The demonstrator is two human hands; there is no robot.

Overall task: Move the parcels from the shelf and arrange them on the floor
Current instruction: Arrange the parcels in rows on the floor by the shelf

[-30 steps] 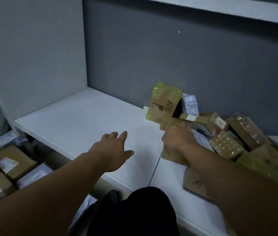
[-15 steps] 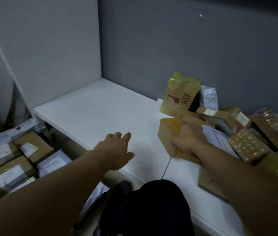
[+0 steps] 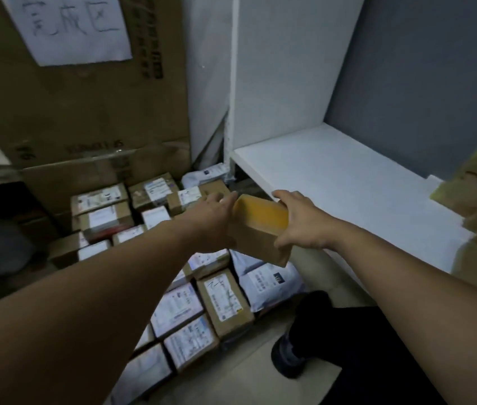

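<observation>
**Parcel held in both hands, off the shelf edge**

The brown parcel (image 3: 260, 232), its top face sealed with yellow tape, hangs in the air just in front of the white shelf (image 3: 348, 185), past its left front corner and above the floor. The right hand (image 3: 304, 223) grasps its right end, fingers hooked over the far edge and thumb on the near side. The left hand (image 3: 208, 217) lies against its left end with fingers stretched forward, not wrapped round it; its thumb is hidden.

Directly below, labelled parcels on the floor (image 3: 222, 302) lie packed in close rows, with a white mailer bag (image 3: 269, 279) beside them under the shelf front. More parcels, one in yellow-green wrap (image 3: 476, 182), sit at the shelf's right end. Behind the floor rows stands a large cardboard box (image 3: 85, 112) bearing a handwritten paper sheet (image 3: 70, 27). A dark shoe (image 3: 289, 358) rests on the floor by the nearest row.
</observation>
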